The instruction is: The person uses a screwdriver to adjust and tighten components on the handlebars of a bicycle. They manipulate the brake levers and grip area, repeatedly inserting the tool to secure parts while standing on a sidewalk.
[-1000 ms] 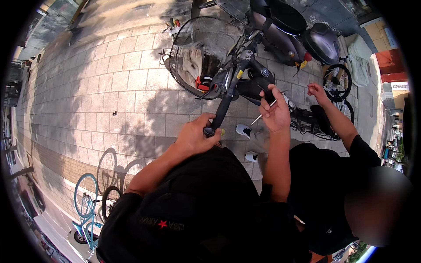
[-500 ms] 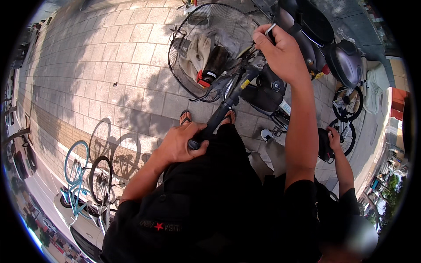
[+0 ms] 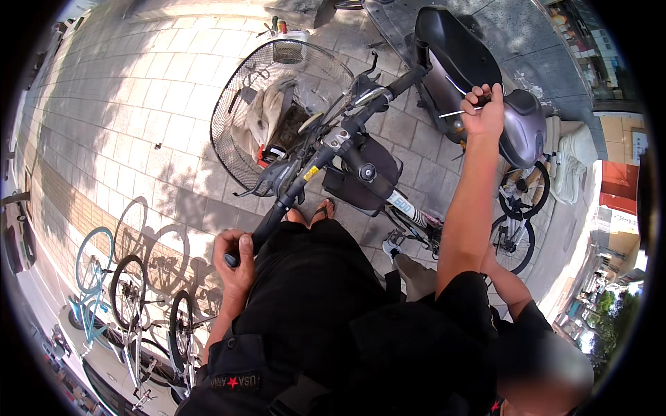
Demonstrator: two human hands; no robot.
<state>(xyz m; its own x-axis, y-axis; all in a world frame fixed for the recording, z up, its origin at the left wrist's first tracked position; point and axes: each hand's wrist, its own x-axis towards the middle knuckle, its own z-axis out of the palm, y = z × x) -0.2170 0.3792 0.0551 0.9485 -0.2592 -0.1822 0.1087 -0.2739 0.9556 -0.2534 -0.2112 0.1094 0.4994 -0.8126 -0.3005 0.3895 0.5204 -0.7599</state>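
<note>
The left hand (image 3: 236,258) is clenched round the near end of the bike's handlebar (image 3: 316,166), thumb on top, which looks meant to keep the front end from swinging while the other hand works. The bar runs away from the person up to the right, past the brake lever and stem, with a wire basket (image 3: 277,90) hanging off the front over the paving (image 3: 139,104); cloth and odds lie in the basket. The right hand (image 3: 483,111) is raised high at the far end of the bar, its grip closed on a thin metal tool (image 3: 454,112), likely a hex key, held by one end so the long arm sticks out leftward. A dark scooter (image 3: 465,62) stands just beyond it. Another person crouches low at the right beside a small wheel (image 3: 517,236).
</note>
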